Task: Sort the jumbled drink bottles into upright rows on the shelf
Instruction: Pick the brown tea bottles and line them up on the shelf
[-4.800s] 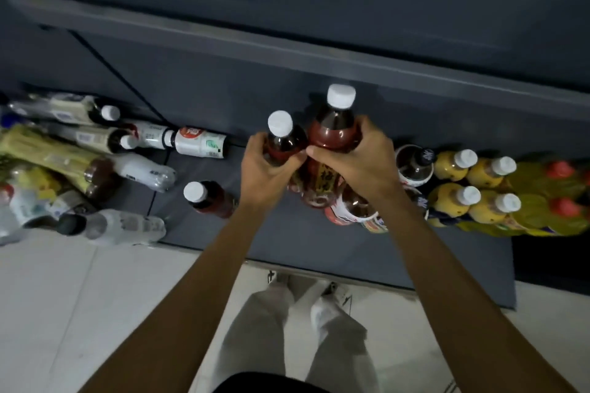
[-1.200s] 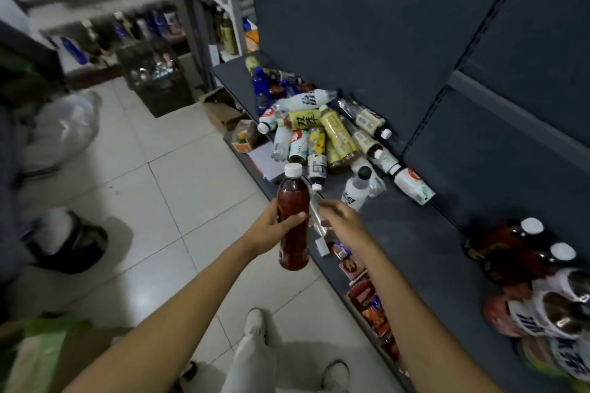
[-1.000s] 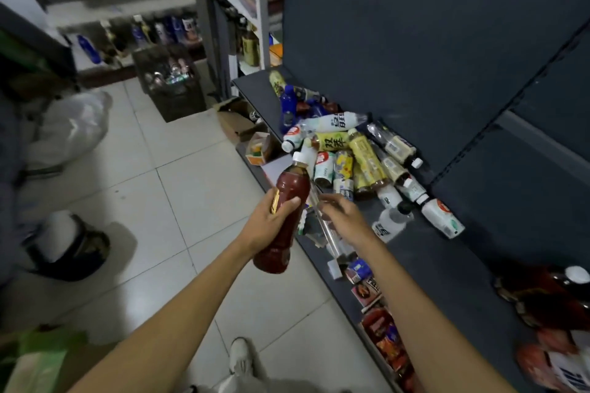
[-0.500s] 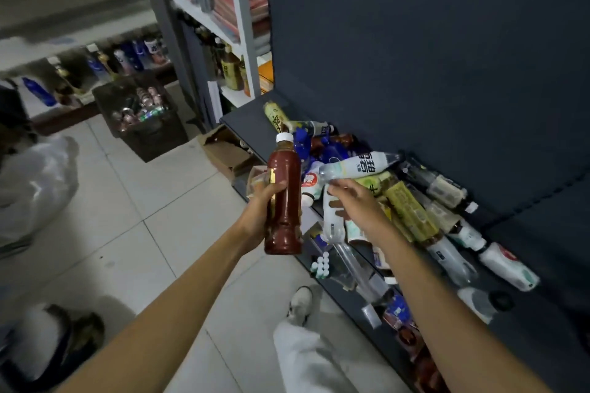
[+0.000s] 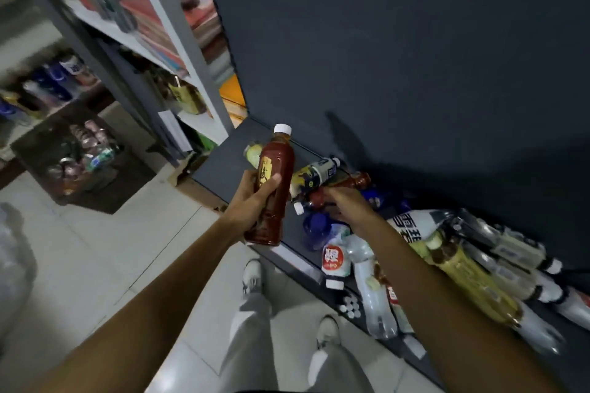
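Note:
My left hand point(image 5: 255, 201) grips a dark red tea bottle point(image 5: 274, 182) with a white cap, held upright in front of the dark shelf point(image 5: 223, 163). My right hand point(image 5: 343, 201) reaches into the jumbled pile and closes on a second red-brown bottle point(image 5: 351, 182) that lies on its side. Around it lie a yellow-and-white labelled bottle point(image 5: 311, 175), a blue bottle point(image 5: 316, 226), a white bottle with a red label point(image 5: 333, 260), clear bottles point(image 5: 373, 297) and yellow tea bottles point(image 5: 472, 277).
The shelf's dark back panel point(image 5: 399, 57) rises behind the pile. A white shelving unit point(image 5: 153, 25) with goods stands to the left. A dark crate of cans point(image 5: 76, 156) and a cardboard box point(image 5: 188, 175) sit on the tiled floor. My feet point(image 5: 252, 277) stand near the shelf edge.
I have moved left along the shelf, carrying the red bottle in my left hand. My right hand has gone further into the pile and now grips a lying red-brown bottle.

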